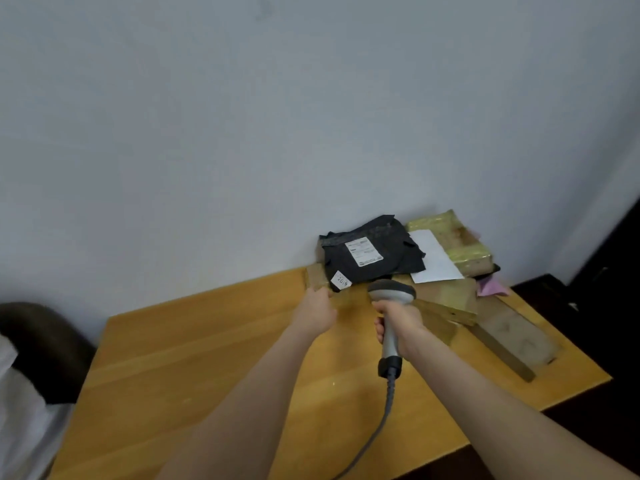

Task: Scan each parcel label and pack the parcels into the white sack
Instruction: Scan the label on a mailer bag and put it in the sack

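Observation:
A pile of parcels sits at the far right of the wooden table [194, 358]. On top lies a black poly mailer [372, 252] with a white label [363, 251]; a second small white tag [341, 280] shows at its near corner. Under it is a brown cardboard box [317, 276]. My left hand [313, 308] grips the near left corner of that box. My right hand [401, 322] holds a grey barcode scanner [391, 295] by its handle, its head just short of the mailer. A white sack [20, 420] shows at the lower left edge.
A yellow-taped parcel [453, 242] with a white sheet [434, 259] lies behind the mailer, with more cardboard boxes [453, 297] and a flat one [516, 337] to the right. The scanner's cable [379, 427] trails toward me. A dark chair back [45, 344] stands left. The wall is directly behind.

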The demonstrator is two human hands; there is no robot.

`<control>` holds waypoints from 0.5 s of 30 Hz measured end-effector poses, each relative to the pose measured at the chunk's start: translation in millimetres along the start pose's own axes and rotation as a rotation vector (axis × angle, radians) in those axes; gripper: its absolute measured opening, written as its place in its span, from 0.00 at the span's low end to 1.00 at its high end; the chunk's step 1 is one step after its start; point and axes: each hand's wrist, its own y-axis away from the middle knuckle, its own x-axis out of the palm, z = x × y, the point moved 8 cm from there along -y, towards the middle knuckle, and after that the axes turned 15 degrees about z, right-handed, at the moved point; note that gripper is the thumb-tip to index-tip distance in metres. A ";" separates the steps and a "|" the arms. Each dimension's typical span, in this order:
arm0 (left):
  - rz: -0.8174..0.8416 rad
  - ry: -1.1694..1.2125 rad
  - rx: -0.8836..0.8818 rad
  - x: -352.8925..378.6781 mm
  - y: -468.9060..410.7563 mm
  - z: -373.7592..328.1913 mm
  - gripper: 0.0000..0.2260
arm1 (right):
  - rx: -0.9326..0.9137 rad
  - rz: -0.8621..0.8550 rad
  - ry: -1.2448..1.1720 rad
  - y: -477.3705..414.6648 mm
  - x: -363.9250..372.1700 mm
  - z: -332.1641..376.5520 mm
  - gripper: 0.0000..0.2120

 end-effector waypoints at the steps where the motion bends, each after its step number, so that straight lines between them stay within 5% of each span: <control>1: 0.001 0.010 0.007 3.3 -13.1 -16.0 0.21 | -0.011 -0.013 0.004 -7.5 -17.7 9.8 0.07; 10: 0.061 0.083 0.021 62.1 -135.7 -147.2 0.29 | -0.047 -0.139 0.002 -85.9 -175.0 88.5 0.05; 15: -0.166 0.070 -0.145 41.4 -174.8 -129.0 0.31 | -0.010 -0.065 -0.071 -139.1 -180.5 94.5 0.05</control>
